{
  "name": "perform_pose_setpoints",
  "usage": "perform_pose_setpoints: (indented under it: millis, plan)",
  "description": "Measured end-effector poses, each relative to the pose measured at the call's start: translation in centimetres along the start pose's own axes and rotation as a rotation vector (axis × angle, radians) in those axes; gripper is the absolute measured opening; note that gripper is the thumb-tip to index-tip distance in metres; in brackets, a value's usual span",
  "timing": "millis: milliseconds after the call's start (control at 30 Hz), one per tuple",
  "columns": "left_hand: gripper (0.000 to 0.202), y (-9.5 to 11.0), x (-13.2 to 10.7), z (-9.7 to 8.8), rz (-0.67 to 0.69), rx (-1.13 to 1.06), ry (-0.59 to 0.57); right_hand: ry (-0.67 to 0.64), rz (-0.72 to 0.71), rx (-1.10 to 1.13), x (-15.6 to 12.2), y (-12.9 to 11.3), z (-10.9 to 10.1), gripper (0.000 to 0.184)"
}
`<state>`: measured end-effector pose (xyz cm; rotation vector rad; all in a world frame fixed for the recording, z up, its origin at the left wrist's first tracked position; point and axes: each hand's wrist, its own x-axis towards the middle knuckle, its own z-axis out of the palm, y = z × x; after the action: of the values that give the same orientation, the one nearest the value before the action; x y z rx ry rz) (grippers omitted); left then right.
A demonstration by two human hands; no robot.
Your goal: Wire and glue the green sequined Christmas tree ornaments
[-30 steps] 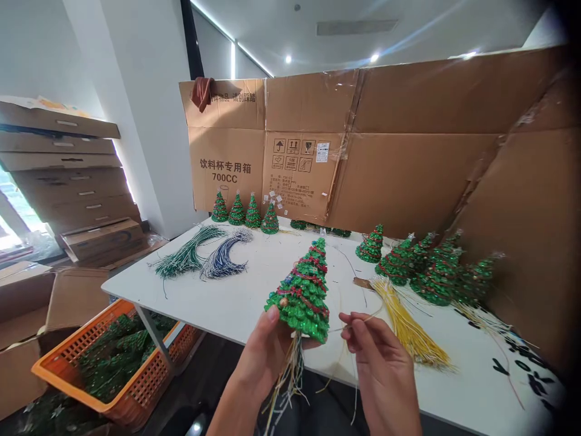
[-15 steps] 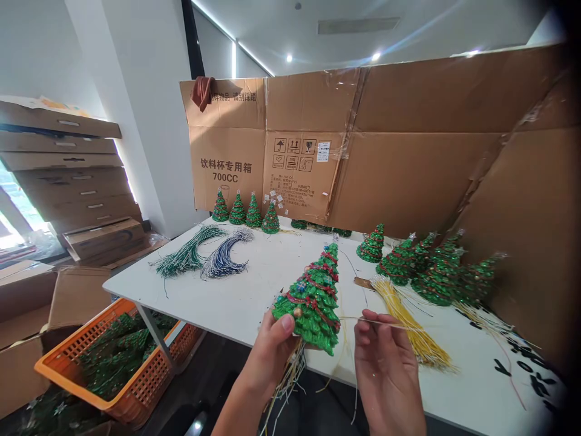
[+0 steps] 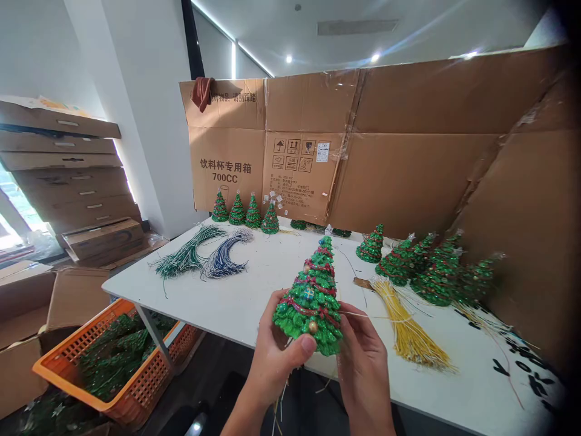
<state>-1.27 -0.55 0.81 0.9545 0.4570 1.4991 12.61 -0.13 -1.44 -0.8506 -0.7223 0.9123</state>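
Our left hand firmly grips a glittery green Christmas tree ornament above the white table. Our right hand curls narrowly against its side, near a thin yellow wire. A slack grip could drop the ornament; a tug could snag the yellow wire bundle.

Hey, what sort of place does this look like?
Probably a small workshop making handmade Christmas decorations. The left hand and right hand hold a glittery green tree, similar trees stand on a white table, and yellow strands lie bundled nearby.
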Motion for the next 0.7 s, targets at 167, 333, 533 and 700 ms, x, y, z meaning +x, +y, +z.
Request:
perform_pose_setpoints:
  millis: [167, 333, 533, 700]
  plan:
    - [0.081, 0.0, -0.3, 0.1, 0.012, 0.03, 0.007, 0.114, -0.174, -0.123, -0.1, 0.0, 0.0, 0.029]
    - [0.092, 0.1, -0.3, 0.1, 0.047, 0.125, 0.112, 0.306, -0.395, -0.18, -0.7, -2.2, -0.5, 0.021]
    - [0.092, 0.3, 0.1, -0.4, 0.146, 0.405, 0.231, 0.244, -0.497, -0.086, -2.2, -5.3, -1.2, 0.023]
    - [0.096, -0.1, 0.1, -0.9, 0.199, 0.572, 0.256, 0.202, -0.599, -0.171, -3.3, -5.3, -0.8, 0.012]
